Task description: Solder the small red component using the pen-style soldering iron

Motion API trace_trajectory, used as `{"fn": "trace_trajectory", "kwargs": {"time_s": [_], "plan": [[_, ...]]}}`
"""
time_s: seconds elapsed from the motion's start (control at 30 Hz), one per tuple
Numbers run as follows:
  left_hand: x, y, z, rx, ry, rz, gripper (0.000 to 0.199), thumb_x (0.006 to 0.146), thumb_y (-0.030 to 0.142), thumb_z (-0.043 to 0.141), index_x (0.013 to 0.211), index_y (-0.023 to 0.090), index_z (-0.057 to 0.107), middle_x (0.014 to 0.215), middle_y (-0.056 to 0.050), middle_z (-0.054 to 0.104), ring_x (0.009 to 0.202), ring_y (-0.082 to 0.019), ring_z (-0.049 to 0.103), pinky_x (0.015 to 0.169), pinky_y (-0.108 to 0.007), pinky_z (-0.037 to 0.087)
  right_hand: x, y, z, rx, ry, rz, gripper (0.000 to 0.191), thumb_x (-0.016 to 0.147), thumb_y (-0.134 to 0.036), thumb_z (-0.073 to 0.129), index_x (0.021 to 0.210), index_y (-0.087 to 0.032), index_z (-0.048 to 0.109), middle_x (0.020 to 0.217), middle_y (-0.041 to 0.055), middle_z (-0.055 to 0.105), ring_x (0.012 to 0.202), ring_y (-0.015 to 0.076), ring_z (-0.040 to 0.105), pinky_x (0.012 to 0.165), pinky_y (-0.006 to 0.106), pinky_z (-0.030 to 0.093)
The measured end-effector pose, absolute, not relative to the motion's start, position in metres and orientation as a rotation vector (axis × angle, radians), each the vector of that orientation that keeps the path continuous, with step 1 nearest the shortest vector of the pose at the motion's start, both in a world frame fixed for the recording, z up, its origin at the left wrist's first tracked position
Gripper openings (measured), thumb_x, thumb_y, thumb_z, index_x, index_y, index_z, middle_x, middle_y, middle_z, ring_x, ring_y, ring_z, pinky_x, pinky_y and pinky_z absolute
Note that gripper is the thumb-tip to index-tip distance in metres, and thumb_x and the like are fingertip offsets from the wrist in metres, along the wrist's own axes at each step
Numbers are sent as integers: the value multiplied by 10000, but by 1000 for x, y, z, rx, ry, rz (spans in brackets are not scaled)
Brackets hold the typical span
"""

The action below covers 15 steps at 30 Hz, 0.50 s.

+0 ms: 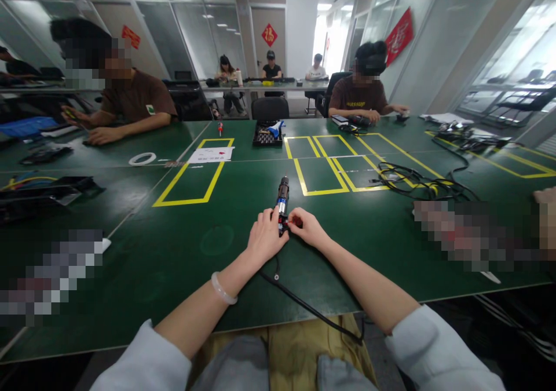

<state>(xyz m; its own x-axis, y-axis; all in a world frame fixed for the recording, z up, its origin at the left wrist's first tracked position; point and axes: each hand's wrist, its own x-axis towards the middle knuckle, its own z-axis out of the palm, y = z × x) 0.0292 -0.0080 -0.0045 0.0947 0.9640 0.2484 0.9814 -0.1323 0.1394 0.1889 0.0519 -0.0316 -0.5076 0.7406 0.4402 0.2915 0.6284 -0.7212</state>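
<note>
A dark cylindrical device [282,193] with a silvery-blue middle section lies on the green table [243,298], its narrow tip pointing away from me. My left hand [266,236] is wrapped over its near end from the left. At the right side of that end, my right hand [307,227] has thumb and forefinger pinched together at small red and black parts; what they grip is too small to name. A black cable [310,309] runs from beneath my left hand toward the table's front edge. Beside it is a thin lead with a ring terminal [277,277].
Beyond the device stands a black tray [267,142] of small parts, with a screwdriver [220,129] to its left. Coiled black cables [417,181] lie at right, a tape roll [142,159] at left. Co-workers sit across the table.
</note>
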Motion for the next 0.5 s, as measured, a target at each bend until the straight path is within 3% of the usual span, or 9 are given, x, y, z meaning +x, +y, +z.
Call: {"fn": "trace_trajectory", "kwargs": {"time_s": [0.3, 0.5], "plan": [[27, -8, -7, -2303, -2045, -463, 710, 818, 396, 534, 1451, 209, 271, 1244, -151, 446, 1094, -284, 445, 829, -381, 417, 193, 56, -31, -832, -2099, 805, 56, 822, -231, 607, 849, -194, 639, 852, 18, 521, 720, 131, 514, 713, 265, 417], [29, -6, -1, -2319, -2001, -393, 715, 841, 489, 501, 1451, 193, 276, 1196, -156, 464, 1071, -296, 451, 809, -384, 407, 192, 52, -26, -850, -2069, 790, 161, 884, -269, 544, 817, -183, 663, 776, 19, 552, 686, 129, 519, 667, 260, 402]]}}
